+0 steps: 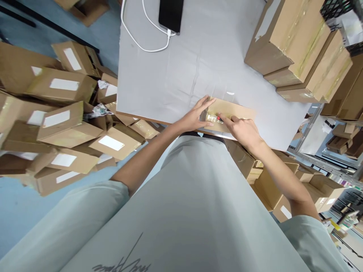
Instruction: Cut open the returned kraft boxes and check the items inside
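Observation:
A small cardboard box [241,109] with shiny clear tape over its left part lies at the near edge of the grey table [159,83]. My left hand [195,115] grips the box's left end, with the thumb on the near side and the fingers at the far corner. Over the taped top, my right hand [244,130] is closed on a small red-and-black tool [219,118], which looks like a box cutter. Its tip is against or just above the tape; I cannot tell which. The fingers hide most of the tool.
A black phone [171,15] with a white cable [153,50] lies at the table's far side. Several taped boxes [283,41] are stacked at the right. Opened cartons [68,121] are heaped on the floor at the left, and more cartons [272,185] stand below right.

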Motion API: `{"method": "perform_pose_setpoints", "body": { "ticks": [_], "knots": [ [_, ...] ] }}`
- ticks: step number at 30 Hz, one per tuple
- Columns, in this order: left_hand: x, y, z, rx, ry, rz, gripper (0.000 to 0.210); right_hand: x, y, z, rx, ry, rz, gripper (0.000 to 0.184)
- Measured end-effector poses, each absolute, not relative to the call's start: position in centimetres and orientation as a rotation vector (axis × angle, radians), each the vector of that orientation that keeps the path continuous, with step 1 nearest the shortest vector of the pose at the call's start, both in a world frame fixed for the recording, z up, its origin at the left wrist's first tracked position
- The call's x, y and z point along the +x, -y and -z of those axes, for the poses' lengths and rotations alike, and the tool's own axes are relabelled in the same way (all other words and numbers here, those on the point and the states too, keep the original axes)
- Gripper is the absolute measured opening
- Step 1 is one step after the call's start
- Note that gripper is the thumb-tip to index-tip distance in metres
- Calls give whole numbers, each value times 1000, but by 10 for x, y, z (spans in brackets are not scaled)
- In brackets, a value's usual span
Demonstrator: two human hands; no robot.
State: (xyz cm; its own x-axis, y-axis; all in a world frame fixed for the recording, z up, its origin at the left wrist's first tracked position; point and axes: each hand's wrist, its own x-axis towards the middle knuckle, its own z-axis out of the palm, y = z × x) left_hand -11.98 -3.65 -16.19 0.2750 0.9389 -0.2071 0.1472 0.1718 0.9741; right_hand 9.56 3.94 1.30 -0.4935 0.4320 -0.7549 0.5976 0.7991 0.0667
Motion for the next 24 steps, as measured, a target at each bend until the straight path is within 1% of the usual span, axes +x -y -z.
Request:
{"method": "perform_pose_setpoints", "body": {
  "ticks": [7, 14, 20, 24],
  "knots": [
    [-120, 33, 157, 1262, -1132, -784, 128, 84, -30, -21, 794, -2126, 229, 90],
    [-120, 34, 159, 1248, -1145, -781, 126, 95, -25, -10, 833, -2116, 242, 89],
    [-121, 34, 162, 1287, -1158, -778, 125, 97, -22, -7, 848, -2148, 232, 84],
    [-121, 34, 164, 1302, -1174, -769, 124, 95, -28, -12, 797, -2171, 220, 87]
  ]
}}
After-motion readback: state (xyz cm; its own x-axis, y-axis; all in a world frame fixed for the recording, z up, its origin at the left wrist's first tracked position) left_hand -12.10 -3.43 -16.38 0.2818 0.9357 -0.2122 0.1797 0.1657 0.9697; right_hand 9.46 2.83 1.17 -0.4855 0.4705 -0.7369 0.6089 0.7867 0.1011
